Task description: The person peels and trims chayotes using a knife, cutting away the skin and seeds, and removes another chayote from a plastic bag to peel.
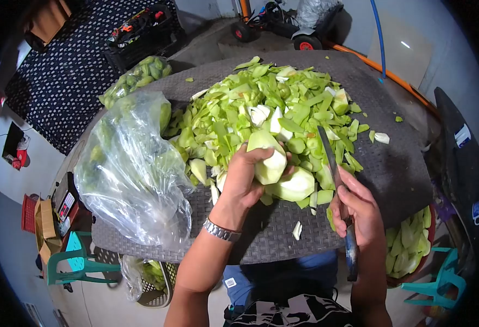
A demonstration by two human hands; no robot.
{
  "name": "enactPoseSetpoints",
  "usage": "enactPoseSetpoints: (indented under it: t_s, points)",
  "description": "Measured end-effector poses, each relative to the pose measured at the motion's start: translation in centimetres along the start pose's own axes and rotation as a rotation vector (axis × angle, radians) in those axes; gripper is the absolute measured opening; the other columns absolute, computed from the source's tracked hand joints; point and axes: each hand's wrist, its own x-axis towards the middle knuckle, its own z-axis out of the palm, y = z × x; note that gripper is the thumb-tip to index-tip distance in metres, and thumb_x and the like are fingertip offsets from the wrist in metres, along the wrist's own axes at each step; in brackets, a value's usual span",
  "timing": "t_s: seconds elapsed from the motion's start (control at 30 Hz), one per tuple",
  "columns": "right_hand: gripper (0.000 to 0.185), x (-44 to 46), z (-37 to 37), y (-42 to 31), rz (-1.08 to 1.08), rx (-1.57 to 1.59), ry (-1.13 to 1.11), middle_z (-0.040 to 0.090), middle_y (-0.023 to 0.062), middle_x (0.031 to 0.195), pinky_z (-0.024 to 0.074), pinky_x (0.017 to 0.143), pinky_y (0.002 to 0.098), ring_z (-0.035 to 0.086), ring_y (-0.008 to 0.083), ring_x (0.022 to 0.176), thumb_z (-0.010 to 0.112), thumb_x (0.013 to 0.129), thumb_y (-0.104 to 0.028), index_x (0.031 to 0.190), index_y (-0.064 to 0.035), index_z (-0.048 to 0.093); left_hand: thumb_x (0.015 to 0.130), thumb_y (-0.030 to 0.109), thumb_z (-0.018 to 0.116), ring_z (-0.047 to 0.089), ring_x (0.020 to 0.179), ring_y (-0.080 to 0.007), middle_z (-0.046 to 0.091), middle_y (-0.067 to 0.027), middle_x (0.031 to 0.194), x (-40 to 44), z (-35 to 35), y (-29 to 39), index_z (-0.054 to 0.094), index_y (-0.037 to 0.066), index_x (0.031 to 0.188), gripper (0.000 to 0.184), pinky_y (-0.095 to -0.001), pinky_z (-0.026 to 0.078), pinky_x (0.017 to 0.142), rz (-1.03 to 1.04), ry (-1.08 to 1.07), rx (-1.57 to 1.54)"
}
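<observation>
Left hand (pixel 244 175) partly curled, gripping a pale-green, rounded, peeled vegetable (pixel 272 165) at the near side of a heap of flat, light-green peelings (pixel 234 117). Right hand (pixel 358 206) closed around a long, dark-handled metal knife (pixel 329 152), above the dark-grey, woven-textured table (pixel 400 163).

On the table (pixel 403 163) I am listing one pile of vegetable pieces (pixel 272 109) lying at centre, one plastic bag (pixel 133 174) sitting to its left, and one filled bag (pixel 136 80) resting behind that. Below the near edge, one basket (pixel 155 298) is standing left and one tub (pixel 432 223) right, each with a chair (pixel 76 262) outward. Behind the table, one wheeled cart (pixel 306 43) is standing.
</observation>
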Motion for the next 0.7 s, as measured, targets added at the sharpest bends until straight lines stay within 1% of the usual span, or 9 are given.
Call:
enactPoseSetpoints:
  t_s: [0.1,0.2,0.3,0.4,0.43,0.5,0.6,0.63,0.7]
  points:
    - [0.058,0.5,-0.1,0.0,-0.052,-0.091,-0.004,0.061,0.0081,0.071,0.0427,0.044,0.0289,0.055,0.0152,0.048,0.056,0.108,-0.017,0.162,-0.0056,0.038,0.098,0.014,0.064,0.069,0.108,-0.0361,0.066,-0.0183,0.121,0.0,0.4,-0.2,0.054,-0.007,0.134,0.042,-0.056,0.06,0.099,-0.023,0.045,0.02]
    - [0.057,2.0,0.1,-1.7,-0.102,-0.195,-0.047,0.061,0.0057,0.069,0.0424,0.043,0.028,0.055,0.0136,0.048,0.058,0.107,-0.018,0.16,-0.0055,0.041,0.098,0.01,0.058,0.069,0.107,-0.0372,0.066,-0.0202,0.121,0.1,0.3,-0.1,0.054,-0.007,0.133,0.04,-0.0576,0.061,0.097,-0.086,0.039,-0.083]
    - [0.055,5.7,-0.7,-4.5,-0.179,-0.263,-0.072,0.061,0.0029,0.072,0.041,0.042,0.0252,0.055,0.0107,0.05,0.058,0.107,-0.021,0.158,-0.0063,0.044,0.097,0.008,0.053,0.07,0.105,-0.0374,0.065,-0.022,0.121,-0.2,0.1,0.2,0.053,-0.006,0.134,0.039,-0.0587,0.062,0.092,-0.112,-0.051,-0.194]
    - [0.048,10.2,-0.9,-7.3,-0.283,-0.342,-0.001,0.061,0.0015,0.075,0.0409,0.044,0.0254,0.056,0.0104,0.053,0.059,0.107,-0.022,0.151,-0.0069,0.051,0.094,0.003,0.049,0.07,0.104,-0.037,0.064,-0.0236,0.122,0.4,-0.5,-0.5,0.051,-0.006,0.136,0.043,-0.0589,0.063,0.086,-0.02,-0.014,-0.084]
    - [0.042,11.9,-1.6,-7.8,-0.307,-0.34,-0.004,0.06,0.0011,0.075,0.0412,0.046,0.0266,0.057,0.0107,0.056,0.06,0.107,-0.024,0.146,-0.0076,0.056,0.096,0.005,0.05,0.071,0.104,-0.0367,0.065,-0.023,0.121,0.3,-0.4,-0.3,0.051,-0.005,0.136,0.041,-0.0585,0.063,0.085,-0.021,-0.003,-0.033]
    - [0.042,13.6,-2.9,-8.0,-0.332,-0.349,0.008,0.06,0.0011,0.075,0.0412,0.047,0.0271,0.057,0.0107,0.057,0.06,0.107,-0.024,0.145,-0.0083,0.057,0.101,0.011,0.052,0.071,0.103,-0.0361,0.066,-0.0217,0.119,0.2,-0.1,0.2,0.052,-0.004,0.136,0.037,-0.0575,0.064,0.083,-0.023,0.02,0.066]
    - [0.038,14.4,-3.6,-7.5,-0.336,-0.347,0.05,0.06,0.0009,0.075,0.0414,0.047,0.0274,0.058,0.0106,0.057,0.06,0.106,-0.024,0.14,-0.0086,0.059,0.109,0.027,0.053,0.072,0.1,-0.0356,0.069,-0.0189,0.113,0.8,-0.6,0.0,0.053,-0.001,0.133,0.037,-0.056,0.065,0.08,-0.08,0.077,0.055]
    - [0.037,14.3,-3.8,-7.3,-0.314,-0.349,0.052,0.06,0.0008,0.075,0.0414,0.046,0.0274,0.058,0.0106,0.057,0.06,0.106,-0.024,0.14,-0.0085,0.059,0.111,0.042,0.051,0.073,0.097,-0.0352,0.07,-0.017,0.109,0.7,-0.5,-0.1,0.055,0.001,0.131,0.046,-0.0557,0.065,0.078,-0.094,0.101,0.099]
    - [0.04,14.0,-4.6,-6.8,-0.253,-0.322,0.076,0.062,0.0008,0.076,0.0416,0.045,0.0272,0.058,0.0105,0.056,0.062,0.106,-0.026,0.141,-0.0085,0.059,0.111,0.043,0.05,0.073,0.097,-0.0354,0.07,-0.0175,0.11,0.5,-0.7,-0.2,0.056,0.001,0.131,0.046,-0.0556,0.065,0.077,-0.15,0.115,0.067]
